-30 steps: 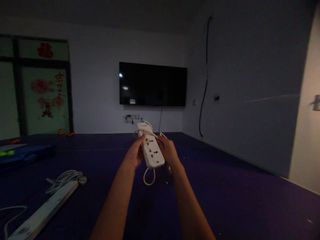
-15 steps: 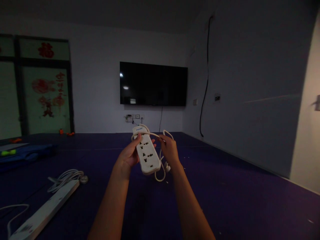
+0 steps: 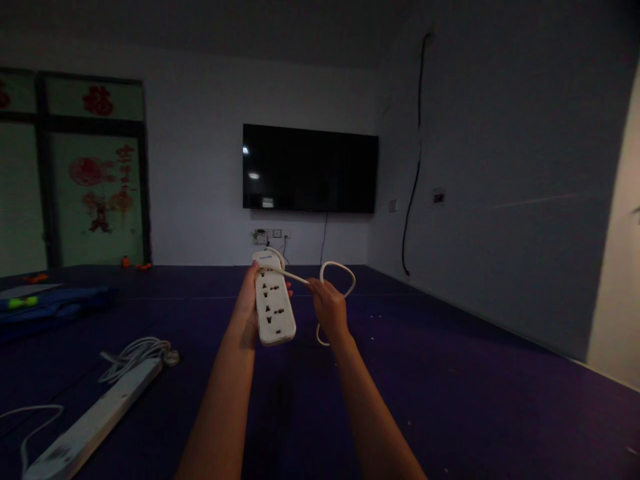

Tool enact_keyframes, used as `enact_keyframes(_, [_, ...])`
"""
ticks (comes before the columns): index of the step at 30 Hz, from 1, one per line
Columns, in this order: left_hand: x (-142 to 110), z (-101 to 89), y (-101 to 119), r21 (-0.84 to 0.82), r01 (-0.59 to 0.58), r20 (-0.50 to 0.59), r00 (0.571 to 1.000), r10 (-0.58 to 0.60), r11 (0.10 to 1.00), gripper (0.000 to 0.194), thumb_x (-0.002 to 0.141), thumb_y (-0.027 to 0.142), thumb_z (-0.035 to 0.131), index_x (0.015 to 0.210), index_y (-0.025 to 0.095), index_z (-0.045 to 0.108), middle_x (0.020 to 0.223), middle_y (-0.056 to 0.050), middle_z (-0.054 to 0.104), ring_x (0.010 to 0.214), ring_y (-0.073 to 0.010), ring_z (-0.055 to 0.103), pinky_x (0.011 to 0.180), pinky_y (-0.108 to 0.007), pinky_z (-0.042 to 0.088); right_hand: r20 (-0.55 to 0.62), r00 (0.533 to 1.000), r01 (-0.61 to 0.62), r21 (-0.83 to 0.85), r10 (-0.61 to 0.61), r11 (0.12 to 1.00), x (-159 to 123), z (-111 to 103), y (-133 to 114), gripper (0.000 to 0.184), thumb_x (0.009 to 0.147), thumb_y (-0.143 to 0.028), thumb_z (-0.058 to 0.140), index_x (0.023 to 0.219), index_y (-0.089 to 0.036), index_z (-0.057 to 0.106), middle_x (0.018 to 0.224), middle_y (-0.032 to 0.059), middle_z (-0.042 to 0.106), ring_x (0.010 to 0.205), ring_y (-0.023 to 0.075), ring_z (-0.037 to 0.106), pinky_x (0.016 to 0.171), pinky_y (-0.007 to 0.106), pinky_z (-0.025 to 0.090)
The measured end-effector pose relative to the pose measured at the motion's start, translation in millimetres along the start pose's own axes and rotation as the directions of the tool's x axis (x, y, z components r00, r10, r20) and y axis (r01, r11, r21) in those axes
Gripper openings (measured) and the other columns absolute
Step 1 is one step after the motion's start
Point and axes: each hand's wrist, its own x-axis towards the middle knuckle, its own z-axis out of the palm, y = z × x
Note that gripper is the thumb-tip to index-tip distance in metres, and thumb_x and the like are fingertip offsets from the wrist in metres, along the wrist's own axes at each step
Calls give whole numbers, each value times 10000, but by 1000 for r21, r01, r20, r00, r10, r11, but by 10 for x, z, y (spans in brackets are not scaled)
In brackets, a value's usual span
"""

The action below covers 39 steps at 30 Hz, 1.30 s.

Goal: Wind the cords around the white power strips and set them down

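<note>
A white power strip point(image 3: 275, 313) with several sockets is held up in front of me, its top end pointing away. My left hand point(image 3: 247, 297) is closed round its left side, with fingertips showing past the right edge. The strip's white cord point(image 3: 293, 274) crosses its face near the top and runs to the right. My right hand point(image 3: 329, 307) is closed on that cord, a short way right of the strip. Past the right hand the cord bends into a loose loop, and its lower part is partly hidden behind the hand.
On the purple floor point(image 3: 450, 400) at the lower left lies a longer white power strip point(image 3: 100, 420) with a coiled cord point(image 3: 137, 357). Blue cloth point(image 3: 75, 303) lies farther left. A television point(image 3: 310, 170) hangs on the far wall above wall sockets point(image 3: 273, 234).
The strip has moved left and turned more upright. My right hand has shifted slightly left and down, and the cord loop beside it has opened wider. The plug has gone out of sight.
</note>
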Motion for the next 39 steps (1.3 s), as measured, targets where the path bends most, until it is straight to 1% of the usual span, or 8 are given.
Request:
enact_keyframes(4, [-30,35,34,9,-57,-95,994,57,998,433,819,506,472,863,103,626,511,-85,647,416,-206,618,391,-277,475,55,998,-3,123,-4,992,-2,55,-44,241,896,-255,478,986,-218,699,864,75,707,775,184,652,693,266,493])
enact_keyframes(10, [-68,87,63,61,-182,-210,959,191,981,378,784,474,510,883,125,618,506,-59,643,402,-192,605,406,-268,473,5,999,-50,270,50,962,48,39,-117,262,832,-339,573,1000,-196,714,847,72,725,629,157,605,619,262,478])
enact_keyframes(13, [-105,79,110,74,-210,-252,942,222,975,392,764,485,538,857,116,632,518,-72,646,412,-193,609,434,-282,489,8,992,-124,266,127,956,86,-63,-32,357,803,-436,587,992,-162,717,784,63,717,486,117,494,523,245,425])
enact_keyframes(16, [-134,66,152,73,-226,-277,931,237,971,387,741,481,578,823,108,644,514,-80,639,439,-196,621,454,-279,495,-23,972,-224,209,234,952,98,-193,192,441,844,-502,482,871,-143,736,740,66,701,565,138,547,575,247,420])
enact_keyframes(19, [-149,67,172,48,-254,-270,928,257,966,390,722,466,606,850,102,662,499,-79,632,479,-204,639,459,-265,492,-37,922,-379,132,386,916,51,-300,484,496,832,-549,451,795,-142,732,742,81,706,675,179,608,657,265,434])
enact_keyframes(23, [-188,103,189,24,-276,-238,932,273,961,424,706,467,604,906,98,667,491,-72,633,509,-219,654,456,-263,491,-41,821,-563,115,570,819,-94,-367,808,544,814,-585,407,779,-143,724,781,121,724,761,227,649,672,282,446])
enact_keyframes(33, [-316,151,249,7,-288,-154,946,285,958,442,682,478,608,885,90,665,501,-93,645,500,-234,655,436,-258,480,-74,677,-733,21,732,680,-439,-348,1230,513,823,-477,377,821,-106,731,852,178,727,837,271,673,696,303,461])
enact_keyframes(39, [-321,187,227,-2,-269,-66,961,268,963,501,689,481,596,975,74,654,522,-97,655,509,-236,653,446,-270,491,-82,599,-801,-80,797,593,-630,-267,1326,359,752,-353,469,694,-110,728,713,187,712,748,294,679,612,312,456])
